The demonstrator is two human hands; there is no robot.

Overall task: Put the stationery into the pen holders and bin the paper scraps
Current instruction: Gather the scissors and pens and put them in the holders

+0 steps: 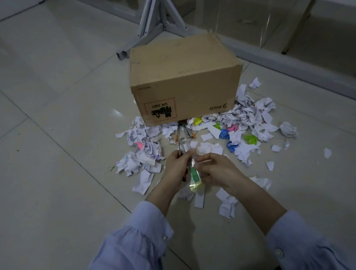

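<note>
Left hand (177,165) fingers curled, gripping a few thin pens (180,150) upright; right hand (217,170) is touching it, pinching a green and clear stationery piece (194,174) between the two hands, exact kind unclear. More loose pens (183,131) lie on the floor (51,140) just beyond the hands, poking out at the foot of an upside-down cardboard box (183,79). White paper scraps (145,150) are spread left, right and beneath the hands, with coloured scraps (225,133) beyond the right hand, and a grey metal stand (160,23) stands behind the box.
</note>
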